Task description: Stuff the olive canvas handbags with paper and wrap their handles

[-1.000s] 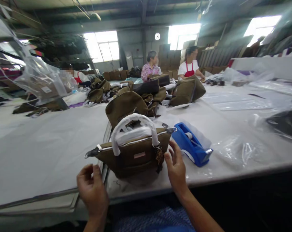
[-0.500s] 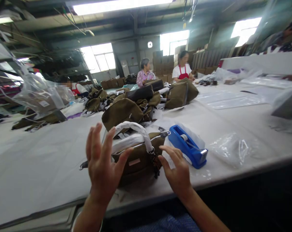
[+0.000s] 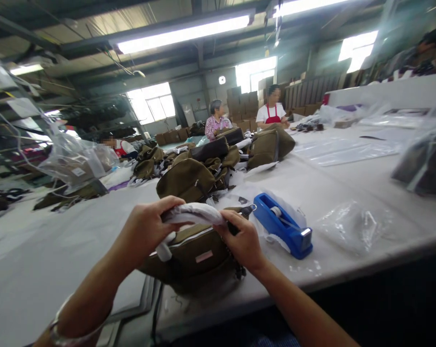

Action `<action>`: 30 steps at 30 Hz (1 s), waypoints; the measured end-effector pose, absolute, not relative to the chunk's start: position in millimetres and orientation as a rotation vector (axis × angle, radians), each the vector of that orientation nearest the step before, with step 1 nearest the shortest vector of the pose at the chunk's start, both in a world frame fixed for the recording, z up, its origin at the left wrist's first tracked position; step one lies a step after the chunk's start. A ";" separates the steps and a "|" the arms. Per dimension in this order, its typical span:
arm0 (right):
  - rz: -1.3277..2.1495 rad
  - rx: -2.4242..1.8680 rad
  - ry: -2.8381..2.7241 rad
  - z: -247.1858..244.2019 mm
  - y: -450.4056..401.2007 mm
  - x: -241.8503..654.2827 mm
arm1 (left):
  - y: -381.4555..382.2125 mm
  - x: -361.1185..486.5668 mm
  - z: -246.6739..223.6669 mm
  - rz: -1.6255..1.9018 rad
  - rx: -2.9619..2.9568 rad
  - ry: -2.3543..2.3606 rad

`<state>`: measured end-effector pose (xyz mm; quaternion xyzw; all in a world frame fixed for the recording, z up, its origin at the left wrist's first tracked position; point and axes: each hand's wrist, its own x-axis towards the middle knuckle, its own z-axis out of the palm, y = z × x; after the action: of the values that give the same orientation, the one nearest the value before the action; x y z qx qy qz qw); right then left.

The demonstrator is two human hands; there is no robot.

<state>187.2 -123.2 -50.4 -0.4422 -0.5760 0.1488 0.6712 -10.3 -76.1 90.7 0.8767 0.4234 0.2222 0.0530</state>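
An olive-green handbag (image 3: 192, 260) stands at the table's near edge, with a zip along its top and a small pinkish label on its front. Its handle (image 3: 194, 213) is wrapped in white paper or film and arches above the zip. My left hand (image 3: 149, 229) pinches the handle's left part between thumb and fingers. At the right end, my right hand (image 3: 243, 236) grips the same handle. A dark tassel-like charm (image 3: 240, 272) hangs below my right hand, partly hidden by it. Just right of the bag lies a blue tape dispenser (image 3: 284, 226).
Several olive bags (image 3: 185, 179) are heaped behind the handbag. A clear plastic bag (image 3: 351, 226) lies right of the dispenser, with plastic sheets (image 3: 348, 150) farther back. A grey wrapped bundle (image 3: 423, 164) sits at far right. Co-workers (image 3: 271, 111) are across the table.
Both hands, spread open beside the bag before, have closed on its wrapped handle. The left hand moved up and inward. The camera view has shifted slightly.
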 end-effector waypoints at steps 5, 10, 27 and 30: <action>0.382 -0.974 -1.426 -49.8 -116.1 195.1 | -60.2 -19.1 83.6 0.905 2.766 1.340; 0.418 -1.019 -1.481 -51.6 -118.0 203.5 | -63.5 -17.0 94.7 0.461 2.748 1.049; 0.793 -0.976 -1.433 -31.8 -146.3 186.8 | -86.8 -20.0 81.0 0.970 2.526 1.165; 1.182 -0.741 -1.280 -34.3 -139.1 185.5 | -86.5 -22.0 79.6 0.897 2.568 1.163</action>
<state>185.5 -139.1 -34.3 -0.3177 -0.5485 0.5068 0.5843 -22.0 -86.5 79.6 0.8644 0.3915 0.3018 0.0917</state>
